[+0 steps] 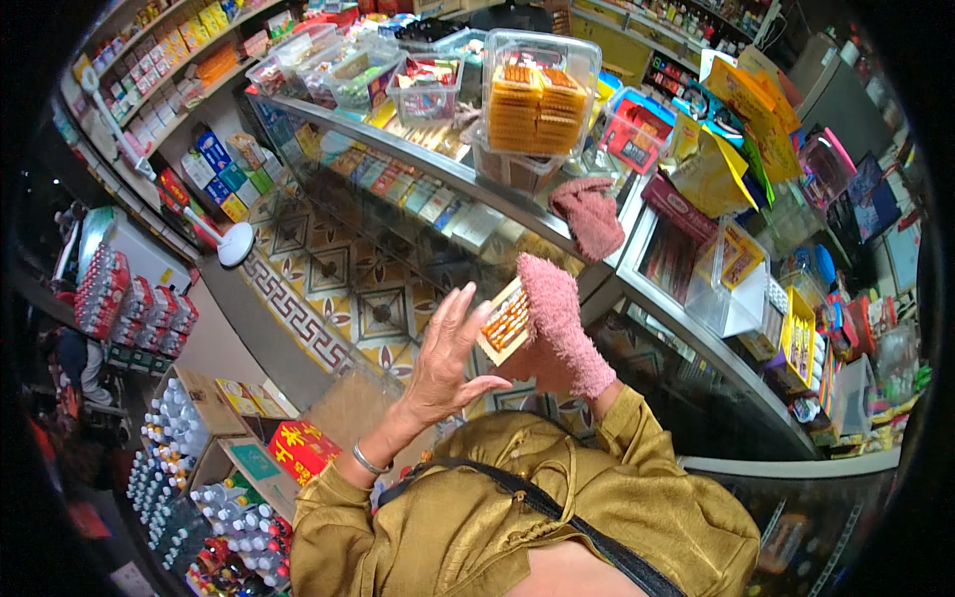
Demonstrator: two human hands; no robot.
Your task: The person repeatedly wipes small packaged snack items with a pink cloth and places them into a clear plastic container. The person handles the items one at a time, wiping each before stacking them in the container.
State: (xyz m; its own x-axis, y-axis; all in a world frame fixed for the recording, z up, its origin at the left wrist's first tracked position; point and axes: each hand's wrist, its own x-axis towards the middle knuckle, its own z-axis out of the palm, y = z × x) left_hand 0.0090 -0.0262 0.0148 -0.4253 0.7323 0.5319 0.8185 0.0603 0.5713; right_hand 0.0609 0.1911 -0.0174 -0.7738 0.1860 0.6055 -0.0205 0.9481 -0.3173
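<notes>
My right hand (559, 328) is covered by a fluffy pink glove or cloth and grips a small flat pack (507, 321). Rows of orange-brown and white show on the pack's face, which is tilted toward the left. Just left of it, my left hand (440, 362) is raised with its fingers apart and nothing in them. Its index finger comes close to the pack's edge; whether they touch, I cannot tell. Beyond my right hand, a crumpled pink cloth (589, 216) hangs over the metal edge of the glass display counter (515, 210).
On the counter stand a clear plastic tub (541, 45) of orange-wrapped packs and several open bins (425, 97). A side counter (746, 358) runs along the right. Bottles (239, 530) and cartons (246, 455) crowd the lower left. A white round-based stand (235, 245) is on the left.
</notes>
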